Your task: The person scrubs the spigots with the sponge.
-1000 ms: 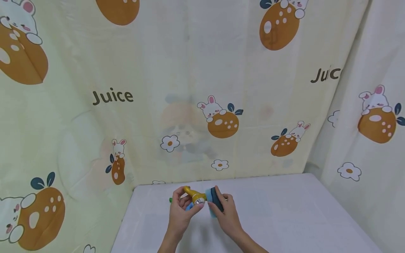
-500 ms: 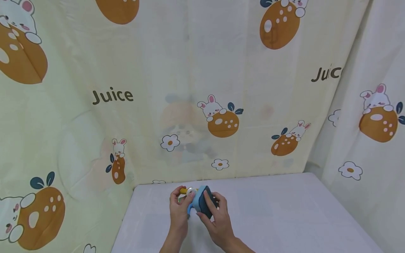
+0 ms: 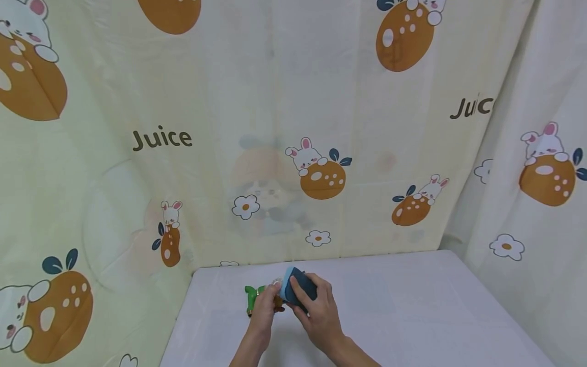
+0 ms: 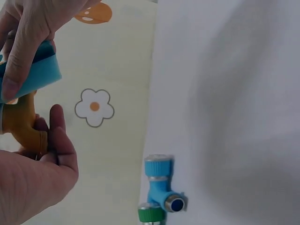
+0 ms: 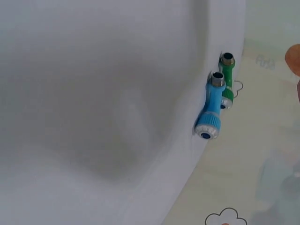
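My left hand (image 3: pixel 263 308) holds a yellow tap (image 4: pixel 21 122), its bent spout near the curled fingers in the left wrist view. My right hand (image 3: pixel 319 311) grips a sponge (image 3: pixel 302 288) with a light blue layer and a dark blue layer. The sponge's light side lies against the tap, hiding much of it. On the table, left of the hands, is a green tap (image 3: pixel 250 299). Beside it sits a blue tap (image 4: pixel 159 180) with a ribbed collar and metal ends; in the head view the hands cover it. Neither hand appears in the right wrist view.
A white-covered table (image 3: pixel 403 306) lies beneath the hands. Its far edge meets a cream curtain (image 3: pixel 275 102) printed with rabbits, oranges and flowers. More curtain (image 3: pixel 541 66) hangs on the right.
The sponge has moved left onto the yellow tap, and the tap has turned in the left hand. More of the green tap now shows left of the hand; the blue tap is covered.
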The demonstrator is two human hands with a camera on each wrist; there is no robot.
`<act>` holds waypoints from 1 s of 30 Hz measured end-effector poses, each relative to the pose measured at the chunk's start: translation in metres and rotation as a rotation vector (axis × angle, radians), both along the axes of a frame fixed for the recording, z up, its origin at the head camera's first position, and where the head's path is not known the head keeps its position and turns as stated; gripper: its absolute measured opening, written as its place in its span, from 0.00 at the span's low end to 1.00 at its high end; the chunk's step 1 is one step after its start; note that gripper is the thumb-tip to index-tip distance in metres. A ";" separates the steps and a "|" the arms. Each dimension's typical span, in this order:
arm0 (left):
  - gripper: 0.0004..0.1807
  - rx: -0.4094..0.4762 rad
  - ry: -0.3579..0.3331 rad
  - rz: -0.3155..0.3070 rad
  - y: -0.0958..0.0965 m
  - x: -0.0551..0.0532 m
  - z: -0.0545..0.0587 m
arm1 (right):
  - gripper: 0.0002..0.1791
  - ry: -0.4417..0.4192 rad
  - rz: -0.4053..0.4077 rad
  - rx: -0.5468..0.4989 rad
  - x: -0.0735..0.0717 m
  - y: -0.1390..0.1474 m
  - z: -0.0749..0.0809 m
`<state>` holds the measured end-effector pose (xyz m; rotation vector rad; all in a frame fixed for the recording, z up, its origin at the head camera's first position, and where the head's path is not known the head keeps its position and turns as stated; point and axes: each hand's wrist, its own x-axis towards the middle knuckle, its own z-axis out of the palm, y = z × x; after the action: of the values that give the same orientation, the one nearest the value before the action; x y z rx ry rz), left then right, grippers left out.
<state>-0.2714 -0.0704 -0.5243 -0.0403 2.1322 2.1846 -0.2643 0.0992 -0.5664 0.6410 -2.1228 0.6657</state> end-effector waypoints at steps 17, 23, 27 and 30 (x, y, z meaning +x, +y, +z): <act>0.32 -0.019 -0.041 -0.055 -0.005 0.001 -0.005 | 0.41 0.042 -0.063 0.211 -0.009 0.016 -0.010; 0.33 -0.102 -0.034 -0.082 -0.005 -0.001 -0.009 | 0.48 0.029 -0.100 0.277 -0.011 0.022 -0.015; 0.31 -0.129 -0.040 -0.088 -0.004 0.000 -0.006 | 0.52 0.078 -0.107 0.297 -0.015 0.026 -0.014; 0.29 -0.137 -0.044 -0.080 -0.002 0.001 -0.004 | 0.51 0.084 -0.104 0.284 -0.017 0.028 -0.013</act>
<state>-0.2703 -0.0727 -0.5278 -0.0126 2.2158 1.9731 -0.2811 0.1275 -0.5797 0.6917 -2.1733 0.2767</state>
